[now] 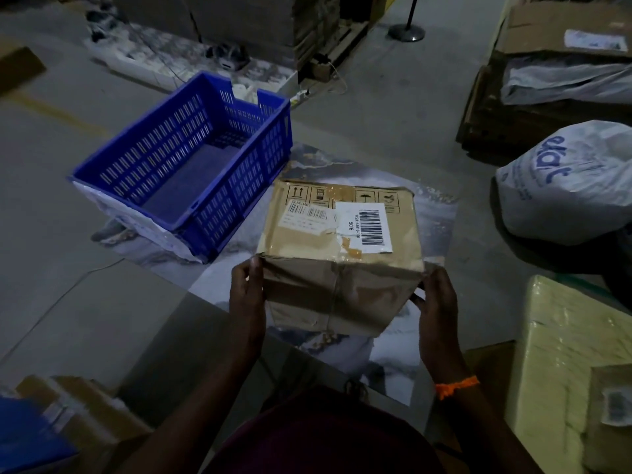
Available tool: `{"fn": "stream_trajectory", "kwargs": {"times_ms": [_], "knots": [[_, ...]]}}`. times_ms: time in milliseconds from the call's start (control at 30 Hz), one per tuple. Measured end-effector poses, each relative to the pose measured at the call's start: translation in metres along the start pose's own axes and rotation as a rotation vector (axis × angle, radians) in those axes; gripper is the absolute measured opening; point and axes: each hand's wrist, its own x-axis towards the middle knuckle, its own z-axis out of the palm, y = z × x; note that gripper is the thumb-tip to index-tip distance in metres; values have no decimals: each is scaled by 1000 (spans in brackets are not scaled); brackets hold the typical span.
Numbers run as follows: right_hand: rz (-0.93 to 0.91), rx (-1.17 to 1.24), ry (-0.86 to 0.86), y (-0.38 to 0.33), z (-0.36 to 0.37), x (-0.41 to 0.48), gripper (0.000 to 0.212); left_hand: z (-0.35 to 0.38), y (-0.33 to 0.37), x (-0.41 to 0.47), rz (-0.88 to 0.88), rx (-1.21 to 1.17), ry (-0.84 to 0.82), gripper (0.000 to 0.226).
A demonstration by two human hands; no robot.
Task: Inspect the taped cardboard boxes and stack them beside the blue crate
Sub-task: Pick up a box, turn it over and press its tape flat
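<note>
Box (338, 254): my left hand (246, 292) and right hand (434, 302) clamp its crumpled near corners; soft cardboard could buckle and slip.

Crate (150, 159) stands on the floor at left; cardboard box (338, 254) just right of it, nearer the person, over a floor sheet (432, 220); left hand (246, 295) on the box's near-left corner, right hand (439, 302) on its near-right corner; sack (564, 186) well right; wrapped parcel (567, 354) near right; cartons (85, 412) near left.
</note>
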Motion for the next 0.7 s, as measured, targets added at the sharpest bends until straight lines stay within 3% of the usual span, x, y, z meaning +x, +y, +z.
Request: {"fn": "stream_trajectory", "kwargs": {"times_ms": [67, 167, 267, 333, 433, 700], "knots": [[-95, -60, 29, -13, 0, 4, 15, -1, 8, 3, 66, -4, 27, 43], [-373, -309, 15, -46, 3, 9, 40, 2, 37, 3, 361, 208, 31, 42], [-567, -710, -231, -69, 21, 18, 67, 14, 66, 12, 663, 621, -204, 48], [-602, -953, -377, -69, 37, 22, 79, 26, 74, 26, 742, 1026, -396, 61], [-565, -1200, -502, -60, 52, 21, 86, 36, 65, 37, 794, 1421, -478, 68], [-591, -1295, -465, -44, 52, 11, 76, 31, 48, 37, 889, 1482, -489, 65]]}}
